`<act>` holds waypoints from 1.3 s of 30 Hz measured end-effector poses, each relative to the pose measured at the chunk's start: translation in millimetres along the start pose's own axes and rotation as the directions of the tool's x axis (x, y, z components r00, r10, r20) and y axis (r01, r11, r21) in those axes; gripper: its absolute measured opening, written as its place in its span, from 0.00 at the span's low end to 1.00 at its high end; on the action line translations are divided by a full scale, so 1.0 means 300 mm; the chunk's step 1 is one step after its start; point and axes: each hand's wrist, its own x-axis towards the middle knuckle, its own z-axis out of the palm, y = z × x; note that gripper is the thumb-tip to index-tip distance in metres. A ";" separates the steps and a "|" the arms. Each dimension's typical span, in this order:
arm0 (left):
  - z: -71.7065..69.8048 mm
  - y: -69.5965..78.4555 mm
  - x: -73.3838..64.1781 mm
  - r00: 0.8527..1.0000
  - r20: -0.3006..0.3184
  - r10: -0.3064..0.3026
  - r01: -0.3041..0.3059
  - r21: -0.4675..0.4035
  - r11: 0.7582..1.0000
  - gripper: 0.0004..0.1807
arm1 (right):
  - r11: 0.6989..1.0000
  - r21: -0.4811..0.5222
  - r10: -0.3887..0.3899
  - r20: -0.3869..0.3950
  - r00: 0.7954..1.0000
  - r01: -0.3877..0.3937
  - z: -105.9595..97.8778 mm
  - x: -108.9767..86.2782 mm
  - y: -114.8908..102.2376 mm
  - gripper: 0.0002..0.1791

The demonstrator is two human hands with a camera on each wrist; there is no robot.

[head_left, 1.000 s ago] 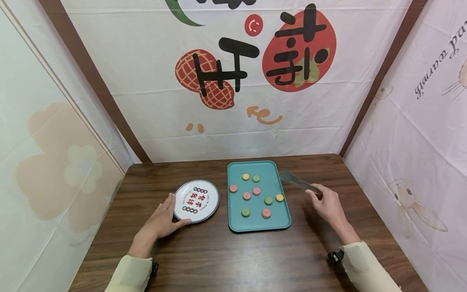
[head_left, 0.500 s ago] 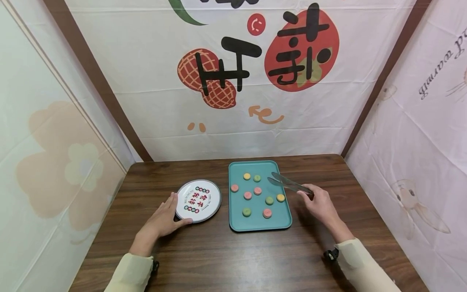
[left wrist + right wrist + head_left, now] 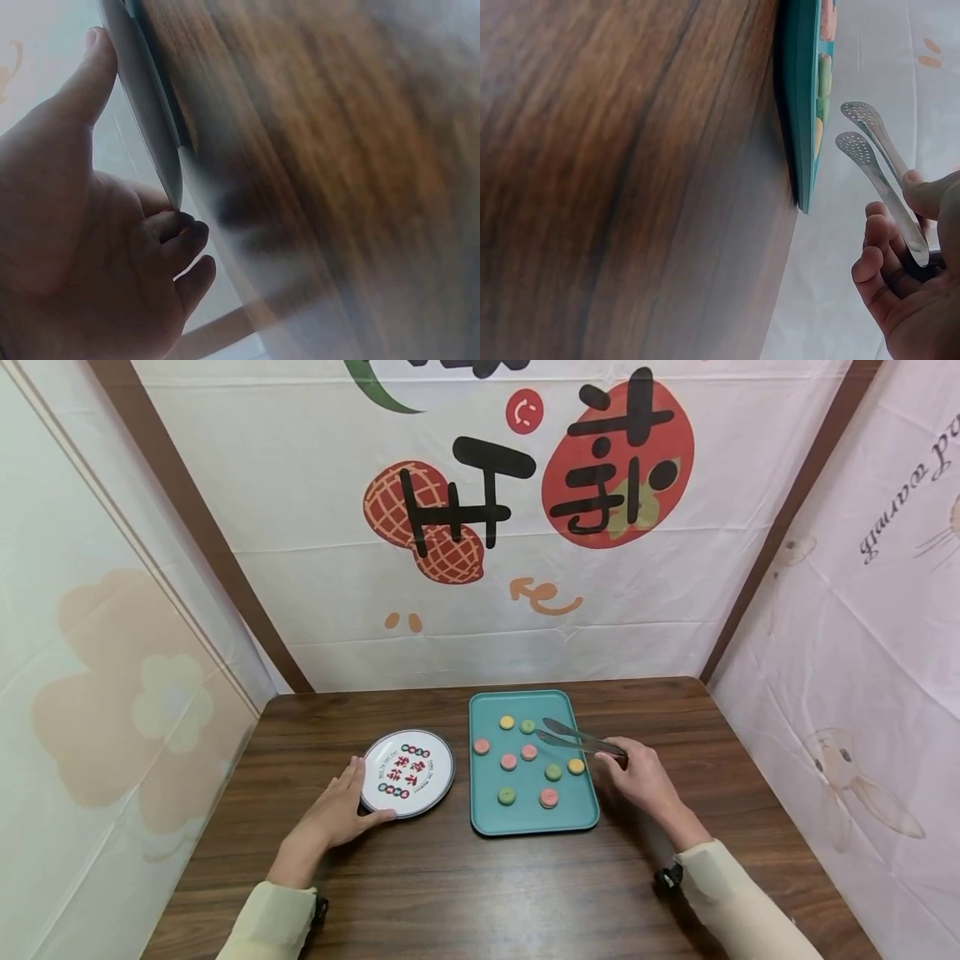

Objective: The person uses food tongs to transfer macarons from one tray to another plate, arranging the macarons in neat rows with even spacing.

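My left hand [image 3: 332,810] rests against the left and near rim of a round white plate [image 3: 420,768] with red lettering. Its thumb lies along the near edge, also visible in the left wrist view on the plate [image 3: 146,97]. My right hand [image 3: 639,777] holds metal tongs [image 3: 581,742]. The tongs' two arms are spread, and nothing is between the perforated tips [image 3: 860,146]. In the head view those tips appear over the teal tray [image 3: 495,822], just right of a green macaron [image 3: 528,726].
Several more macarons share the tray: pink [image 3: 548,797], green [image 3: 506,796] and yellow [image 3: 576,767]. Plate and tray sit side by side on a brown wooden table [image 3: 450,893]. Printed fabric walls [image 3: 330,643] enclose its back and sides.
My right hand has moved left with the tongs, bringing their tips from beyond the tray's right edge to over the tray. The tongs' arms have spread apart. The left hand stays at the plate.
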 end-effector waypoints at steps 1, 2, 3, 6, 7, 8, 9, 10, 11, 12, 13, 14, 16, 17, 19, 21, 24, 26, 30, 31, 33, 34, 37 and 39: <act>0.000 -0.001 0.001 1.000 -0.001 0.001 -0.001 0.002 1.000 0.70 | 1.000 -0.006 0.000 -0.002 1.000 0.000 0.004 0.005 -0.001 0.16; 0.000 -0.001 0.002 1.000 -0.003 0.003 -0.003 0.003 1.000 0.70 | 1.000 -0.013 -0.002 -0.005 1.000 0.002 0.008 0.009 -0.002 0.16; -0.001 -0.002 0.003 1.000 -0.003 0.003 -0.003 0.003 1.000 0.70 | 1.000 -0.021 -0.005 -0.007 1.000 0.005 0.011 0.014 -0.002 0.17; -0.002 -0.001 0.004 1.000 0.002 -0.001 0.001 0.009 1.000 0.71 | 0.999 -0.034 -0.012 -0.007 1.000 0.012 0.020 0.025 -0.003 0.18; -0.003 0.000 0.004 1.000 0.003 -0.003 0.003 0.010 1.000 0.71 | 0.999 -0.034 -0.011 -0.005 1.000 0.011 0.021 0.028 -0.003 0.19; -0.004 0.002 0.004 1.000 0.005 -0.006 0.006 0.010 1.000 0.72 | 0.999 -0.037 -0.008 -0.003 1.000 0.008 0.023 0.031 -0.002 0.19; -0.004 0.003 0.005 1.000 0.006 -0.007 0.006 0.010 1.000 0.72 | 0.999 -0.038 -0.003 0.000 1.000 0.003 0.024 0.033 -0.001 0.19; -0.004 0.004 0.004 1.000 0.006 -0.008 0.008 0.012 1.000 0.72 | 0.999 -0.039 0.002 0.001 1.000 -0.002 0.026 0.036 -0.002 0.20; -0.004 0.005 0.004 1.000 0.005 -0.009 0.009 0.012 1.000 0.72 | 0.999 -0.038 0.010 0.002 1.000 -0.009 0.029 0.039 -0.002 0.20; -0.005 0.006 0.004 1.000 0.003 -0.008 0.008 0.013 1.000 0.72 | 0.999 -0.036 0.014 0.003 1.000 -0.014 0.030 0.042 -0.002 0.20; -0.006 0.006 0.004 1.000 0.002 -0.008 0.008 0.015 1.000 0.72 | 0.999 -0.031 0.019 0.006 1.000 -0.018 0.032 0.045 -0.003 0.20; -0.006 0.007 0.004 1.000 0.002 -0.008 0.008 0.018 1.000 0.71 | 0.999 -0.030 0.022 0.010 1.000 -0.022 0.034 0.049 -0.005 0.21; -0.010 0.009 0.004 1.000 0.001 -0.008 0.008 0.024 1.000 0.71 | 0.999 -0.026 0.024 0.017 1.000 -0.024 0.038 0.056 -0.008 0.21; -0.010 0.009 0.004 1.000 0.001 -0.008 0.008 0.025 1.000 0.71 | 0.999 -0.025 0.026 0.021 0.999 -0.025 0.040 0.059 -0.009 0.21; -0.011 0.009 0.004 1.000 0.004 -0.011 0.011 0.023 1.000 0.71 | 0.999 -0.027 0.031 0.028 0.999 -0.030 0.044 0.064 -0.013 0.21; -0.011 0.009 0.003 1.000 0.008 -0.014 0.014 0.021 1.000 0.71 | 0.999 -0.036 0.037 0.033 0.999 -0.036 0.049 0.068 -0.015 0.22; -0.008 0.007 0.002 1.000 0.010 -0.019 0.019 0.018 1.000 0.72 | 0.998 -0.046 0.051 0.042 0.998 -0.049 0.054 0.072 -0.018 0.22; -0.006 0.006 0.003 1.000 0.007 -0.020 0.020 0.018 1.000 0.72 | 0.997 -0.049 0.056 0.045 0.997 -0.054 0.057 0.076 -0.019 0.22; 0.000 0.001 0.006 1.000 0.005 -0.022 0.022 0.016 1.000 0.73 | 0.997 -0.048 0.056 0.044 0.997 -0.053 0.063 0.083 -0.020 0.22; 0.000 0.000 0.006 1.000 0.004 -0.023 0.023 0.015 1.000 0.73 | 0.998 -0.046 0.055 0.045 0.997 -0.053 0.065 0.084 -0.022 0.22; 0.003 -0.002 0.007 1.000 0.004 -0.024 0.024 0.017 1.000 0.73 | 0.998 -0.048 0.054 0.048 0.997 -0.052 0.067 0.086 -0.024 0.22; 0.003 -0.003 0.007 1.000 0.003 -0.024 0.024 0.018 1.000 0.73 | 0.997 -0.048 0.055 0.051 0.997 -0.052 0.069 0.087 -0.024 0.22; 0.004 -0.005 0.006 1.000 0.001 -0.020 0.020 0.021 1.000 0.72 | 0.997 -0.052 0.058 0.058 0.997 -0.055 0.074 0.089 -0.025 0.23; 0.006 -0.005 0.005 1.000 0.002 -0.018 0.018 0.022 1.000 0.72 | 0.997 -0.051 0.062 0.063 0.996 -0.059 0.078 0.091 -0.024 0.23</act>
